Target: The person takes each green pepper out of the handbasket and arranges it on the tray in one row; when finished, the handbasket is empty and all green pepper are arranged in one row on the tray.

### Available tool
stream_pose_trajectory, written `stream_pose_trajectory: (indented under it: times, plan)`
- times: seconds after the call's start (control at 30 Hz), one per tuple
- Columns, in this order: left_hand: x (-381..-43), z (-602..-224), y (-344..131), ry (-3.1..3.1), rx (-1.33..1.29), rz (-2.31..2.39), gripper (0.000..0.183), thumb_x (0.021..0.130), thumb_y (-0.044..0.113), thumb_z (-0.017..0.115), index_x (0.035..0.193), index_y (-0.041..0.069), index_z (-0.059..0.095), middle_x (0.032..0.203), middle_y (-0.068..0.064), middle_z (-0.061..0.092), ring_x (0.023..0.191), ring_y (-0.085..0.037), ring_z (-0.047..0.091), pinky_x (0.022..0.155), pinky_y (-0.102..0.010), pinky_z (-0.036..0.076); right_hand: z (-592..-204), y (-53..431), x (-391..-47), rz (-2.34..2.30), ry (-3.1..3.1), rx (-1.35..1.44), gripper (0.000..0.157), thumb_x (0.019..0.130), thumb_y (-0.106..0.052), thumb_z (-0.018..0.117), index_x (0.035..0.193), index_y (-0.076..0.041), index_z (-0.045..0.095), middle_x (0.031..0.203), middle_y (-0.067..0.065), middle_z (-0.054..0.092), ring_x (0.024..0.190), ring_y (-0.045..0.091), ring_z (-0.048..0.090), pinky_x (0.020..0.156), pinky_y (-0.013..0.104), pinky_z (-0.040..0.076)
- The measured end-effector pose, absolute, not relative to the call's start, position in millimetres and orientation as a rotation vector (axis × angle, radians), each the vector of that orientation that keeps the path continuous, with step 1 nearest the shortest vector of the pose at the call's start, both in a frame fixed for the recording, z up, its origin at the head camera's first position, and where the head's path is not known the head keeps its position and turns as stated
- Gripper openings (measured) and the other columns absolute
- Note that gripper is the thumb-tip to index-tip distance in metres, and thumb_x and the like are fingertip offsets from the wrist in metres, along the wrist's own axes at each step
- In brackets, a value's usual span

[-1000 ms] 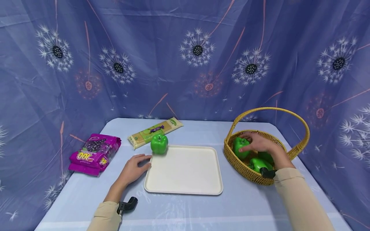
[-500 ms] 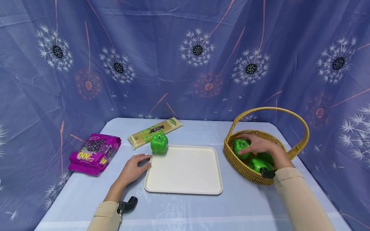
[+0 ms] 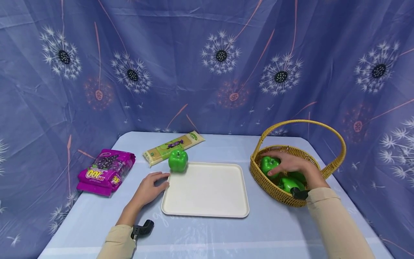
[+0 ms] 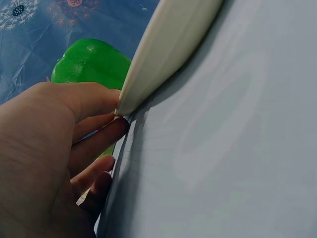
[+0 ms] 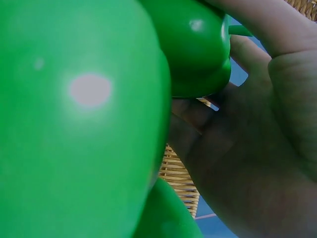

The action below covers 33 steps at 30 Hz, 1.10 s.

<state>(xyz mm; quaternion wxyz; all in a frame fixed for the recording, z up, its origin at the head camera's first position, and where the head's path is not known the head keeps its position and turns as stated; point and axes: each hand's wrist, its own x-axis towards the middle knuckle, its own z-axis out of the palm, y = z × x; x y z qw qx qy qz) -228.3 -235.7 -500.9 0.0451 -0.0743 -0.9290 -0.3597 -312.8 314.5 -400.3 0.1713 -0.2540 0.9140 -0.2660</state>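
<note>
Inside the wicker basket (image 3: 270, 190), my right hand (image 3: 290, 162) holds a green bell pepper (image 3: 269, 164), its thumb on the near side and its fingers reaching over the far side. The right wrist view shows that bell pepper (image 5: 193, 54) between thumb and fingers, with another green pepper (image 5: 74, 139) large in front. A further pepper (image 3: 291, 184) lies under the right wrist. My left hand (image 3: 149, 190) rests on the table, its thumb and fingertips touching the left edge of the white tray (image 3: 207, 190). One green bell pepper (image 3: 178, 161) stands at the tray's back left corner.
A long yellow snack packet (image 3: 174, 146) lies behind the tray. At the left is a purple bag (image 3: 106, 172) with grapes printed on it. The basket's tall handle (image 3: 300, 121) arches above my right hand. A dandelion-patterned curtain (image 3: 181, 72) hangs behind the table.
My right hand has shifted slightly left and farther over the pepper in the basket, which has turned a little. The left hand and the tray have stayed in place.
</note>
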Motion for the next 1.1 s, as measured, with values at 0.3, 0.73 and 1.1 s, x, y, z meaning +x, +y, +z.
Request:
stream_pose_trajectory:
  times: [0.3,0.73,1.1]
  plan:
    - [-229.6,-498.6,-236.3,-2.829,-0.23,-1.089,0.04,0.089,0.033,0.067,0.126,0.016,0.065,0.135,-0.02,0.051,0.128,-0.039,0.042,0.104,-0.062,0.029,-396.3,312.7,-314.1,-0.769,2.652,-0.675,0.078,0.078,-0.041,0.079,0.141,-0.009,0.046,0.141,0.019,0.043,0.126,0.041,0.04,0.096,0.059,0.04]
    - [-224.1,-502.5,-235.2,-2.822,-0.234,-1.091,0.039,0.089,0.032,0.068,0.125,0.016,0.066,0.134,-0.019,0.052,0.127,-0.039,0.043,0.104,-0.062,0.029,-395.5,314.4,-305.7,-0.777,2.689,-0.557,0.084,0.082,-0.05,0.071,0.145,-0.004,0.04,0.145,0.024,0.038,0.131,0.046,0.034,0.098,0.062,0.037]
    - [-225.7,-505.0,-235.5,-2.822,-0.232,-1.088,0.04,0.089,0.033,0.068,0.126,0.018,0.066,0.134,-0.019,0.052,0.127,-0.039,0.043,0.104,-0.063,0.029,-388.8,310.6,-298.3,-0.8,2.732,-0.545,0.087,0.082,-0.05,0.071,0.145,-0.001,0.038,0.144,0.025,0.039,0.13,0.046,0.035,0.096,0.062,0.039]
